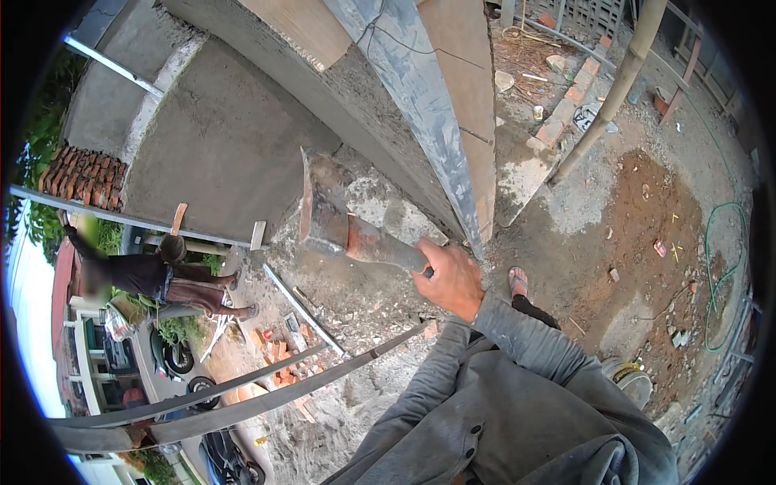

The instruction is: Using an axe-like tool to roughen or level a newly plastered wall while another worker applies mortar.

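Observation:
My right hand (454, 279) is closed around the handle end of a digging tool (325, 212) with a broad, dirty metal blade. The tool points up and left from my grip, over rough, mortar-streaked ground. It is strongly foreshortened, so I cannot tell a shovel from a hoe. My left sleeve reaches up to the same spot, but the left hand is hidden beside or beneath the right wrist. Just beyond the grip, a grey-smeared board (412, 89) slopes down to a point near my knuckles.
A person in dark clothes (141, 275) stands at left beside a low plastered wall with stacked bricks (85, 178). A bamboo pole (610, 97) rises at right. A bucket (630, 381), a green hose (711, 303) and rubble lie right; broken bricks (279, 356) and a metal bar (303, 311) lie left.

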The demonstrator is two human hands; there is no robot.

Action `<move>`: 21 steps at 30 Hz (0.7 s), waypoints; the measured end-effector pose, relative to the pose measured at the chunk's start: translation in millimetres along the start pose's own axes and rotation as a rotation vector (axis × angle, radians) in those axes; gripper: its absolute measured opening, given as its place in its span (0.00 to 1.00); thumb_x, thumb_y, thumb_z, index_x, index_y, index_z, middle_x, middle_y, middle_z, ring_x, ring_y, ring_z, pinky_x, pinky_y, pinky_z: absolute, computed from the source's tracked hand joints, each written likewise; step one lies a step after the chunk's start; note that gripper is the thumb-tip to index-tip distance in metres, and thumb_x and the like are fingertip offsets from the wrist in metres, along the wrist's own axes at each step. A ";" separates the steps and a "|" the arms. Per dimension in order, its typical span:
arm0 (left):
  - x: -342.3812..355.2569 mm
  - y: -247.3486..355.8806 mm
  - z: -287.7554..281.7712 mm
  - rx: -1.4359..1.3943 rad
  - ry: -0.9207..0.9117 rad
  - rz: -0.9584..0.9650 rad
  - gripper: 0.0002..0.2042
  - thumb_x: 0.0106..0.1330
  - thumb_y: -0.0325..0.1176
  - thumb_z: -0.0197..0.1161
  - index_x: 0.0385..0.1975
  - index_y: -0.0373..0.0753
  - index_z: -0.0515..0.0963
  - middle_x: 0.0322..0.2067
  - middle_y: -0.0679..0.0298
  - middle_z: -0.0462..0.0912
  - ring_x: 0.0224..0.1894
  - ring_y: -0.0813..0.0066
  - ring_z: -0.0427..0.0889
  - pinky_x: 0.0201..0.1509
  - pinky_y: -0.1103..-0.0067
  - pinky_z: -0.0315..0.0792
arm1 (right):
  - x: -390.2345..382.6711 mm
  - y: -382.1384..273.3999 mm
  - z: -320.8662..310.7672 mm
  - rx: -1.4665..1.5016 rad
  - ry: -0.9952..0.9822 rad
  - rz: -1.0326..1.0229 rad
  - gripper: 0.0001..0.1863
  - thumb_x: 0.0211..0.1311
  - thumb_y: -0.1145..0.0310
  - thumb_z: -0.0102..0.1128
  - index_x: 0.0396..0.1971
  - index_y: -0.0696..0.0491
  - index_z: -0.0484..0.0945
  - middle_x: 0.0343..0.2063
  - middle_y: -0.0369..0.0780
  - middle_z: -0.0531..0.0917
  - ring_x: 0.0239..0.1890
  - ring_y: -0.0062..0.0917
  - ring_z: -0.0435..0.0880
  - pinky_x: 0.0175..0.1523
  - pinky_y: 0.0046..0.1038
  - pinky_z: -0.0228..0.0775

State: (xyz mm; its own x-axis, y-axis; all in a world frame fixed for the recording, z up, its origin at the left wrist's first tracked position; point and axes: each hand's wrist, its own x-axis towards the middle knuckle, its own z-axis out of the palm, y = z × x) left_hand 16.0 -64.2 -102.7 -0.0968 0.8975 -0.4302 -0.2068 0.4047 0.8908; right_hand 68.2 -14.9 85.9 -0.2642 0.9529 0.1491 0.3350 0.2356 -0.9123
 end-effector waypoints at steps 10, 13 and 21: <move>3.4 0.6 -7.5 -0.076 0.078 0.032 0.22 0.62 0.30 0.61 0.56 0.34 0.67 0.54 0.56 0.73 0.56 0.67 0.72 0.59 0.72 0.67 | 19.9 22.2 25.7 -0.067 0.117 0.072 0.15 0.51 0.69 0.62 0.38 0.58 0.73 0.26 0.51 0.82 0.31 0.49 0.82 0.34 0.44 0.72; -1.1 -4.4 -9.5 -0.104 0.094 0.046 0.22 0.62 0.30 0.61 0.56 0.34 0.67 0.54 0.57 0.73 0.56 0.67 0.72 0.58 0.72 0.67 | 4.2 -6.4 -0.2 0.017 0.060 0.017 0.13 0.52 0.69 0.62 0.36 0.57 0.73 0.26 0.51 0.82 0.31 0.48 0.82 0.34 0.44 0.71; -0.4 -20.6 13.7 -0.179 0.088 0.070 0.21 0.63 0.31 0.61 0.55 0.34 0.68 0.53 0.57 0.74 0.55 0.66 0.73 0.58 0.72 0.67 | 51.5 58.9 30.6 -0.129 0.051 0.212 0.12 0.52 0.71 0.61 0.35 0.59 0.74 0.27 0.52 0.81 0.32 0.52 0.80 0.35 0.44 0.70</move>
State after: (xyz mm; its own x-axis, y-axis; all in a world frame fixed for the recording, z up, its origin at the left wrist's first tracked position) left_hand 33.7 -70.4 -118.8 -0.2003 0.9005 -0.3859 -0.3652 0.2969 0.8823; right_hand 46.7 42.2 28.1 -0.1310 0.9912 -0.0183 0.4912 0.0489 -0.8697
